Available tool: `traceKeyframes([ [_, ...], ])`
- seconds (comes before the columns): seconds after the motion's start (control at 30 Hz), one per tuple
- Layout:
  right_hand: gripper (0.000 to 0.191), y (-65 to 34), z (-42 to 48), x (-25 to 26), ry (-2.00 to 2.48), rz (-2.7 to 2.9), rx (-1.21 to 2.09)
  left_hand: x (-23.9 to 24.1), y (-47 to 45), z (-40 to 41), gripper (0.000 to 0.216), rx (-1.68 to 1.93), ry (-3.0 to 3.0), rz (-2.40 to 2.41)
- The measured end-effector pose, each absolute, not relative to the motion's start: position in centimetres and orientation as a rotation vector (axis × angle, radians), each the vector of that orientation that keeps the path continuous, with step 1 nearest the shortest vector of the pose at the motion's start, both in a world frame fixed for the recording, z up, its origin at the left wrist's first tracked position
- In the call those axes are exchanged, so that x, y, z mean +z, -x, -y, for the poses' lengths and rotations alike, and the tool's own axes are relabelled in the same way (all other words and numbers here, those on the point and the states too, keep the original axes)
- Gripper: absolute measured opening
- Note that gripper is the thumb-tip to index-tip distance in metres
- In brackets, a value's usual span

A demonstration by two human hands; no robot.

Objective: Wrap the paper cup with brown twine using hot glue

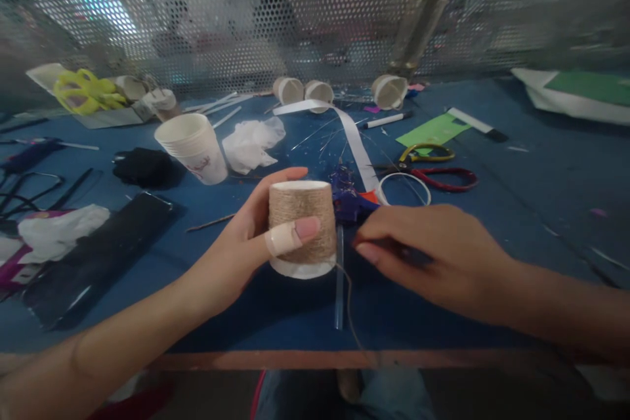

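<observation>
Perforated metal screen (221,20) rises behind a blue tabletop (516,223), where three twine-wrapped cups (388,92) lie on their sides along the far edge. Closer in, the left hand (241,230) has its grip clamped around another twine-wrapped cup (305,202), thumb across the near side, a bandage (282,240) around that thumb, and the other fingers behind. This cup is held over the near part of the tabletop, its long axis close to upright, with a white end facing up and a bare white band at the slightly wider lower end. From the lower right of the wrapping, a loose strand of twine (350,295) hangs down toward the front edge. At the right hand (438,256), thumb and forefinger are drawn close together just beside the cup, apart from it; I cannot tell whether anything is pinched between them. Between cup and right hand shows a blue glue gun (347,200), with a clear rod (339,289) pointing toward the front edge. Beyond stand stacked paper cups (191,147), left of crumpled white plastic (252,143)
</observation>
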State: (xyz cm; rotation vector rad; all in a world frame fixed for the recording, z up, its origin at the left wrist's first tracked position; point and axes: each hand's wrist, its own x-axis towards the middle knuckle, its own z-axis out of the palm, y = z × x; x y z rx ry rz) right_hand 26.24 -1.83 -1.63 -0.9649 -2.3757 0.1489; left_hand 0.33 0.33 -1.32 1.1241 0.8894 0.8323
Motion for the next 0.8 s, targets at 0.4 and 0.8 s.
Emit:
traceKeyframes([
  [0.4, 0.026, -28.7, -1.0, -4.1, 1.283, 2.533, -0.389, -0.5, -0.1, -0.4, 0.051, 0.963, -0.972, -0.832],
  [0.8, 0.037, -29.3, -2.7, -2.2, 1.489, 1.836, 0.212, -0.8, 0.5, -0.4, 0.048, 0.939, -0.966, -0.812],
])
